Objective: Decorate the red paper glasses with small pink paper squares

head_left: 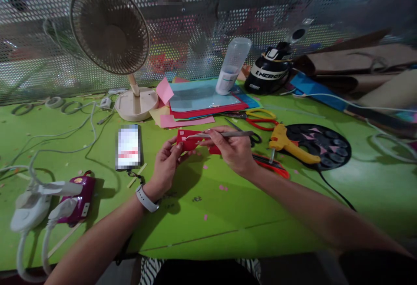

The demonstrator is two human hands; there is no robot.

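far l: purple power strip (85, 191) w/ white plugs (67, 207), then phone (128, 148) on green table (260, 215). l hand (165, 161) w/ white wristband (146, 198): grip clamped on red card (192, 144), held over mid table, pink bits (182, 133) on card. tweezers (234, 134) tip at card, contact unclear; r hand (237, 152) grip clamped on tweezers. to r: yellow tool (283, 144) by blk round tray (344, 146).

1. Tweezers (236, 134): smooth metal, dull sheen.
2. Card (190, 146): matt red paper.
3. Table (260, 215): smooth, faintly glossy (material hard to tell).
4. Bottle (236, 54): clear, shiny plastic.
5. Panel (192, 26): perforated, metallic-looking.
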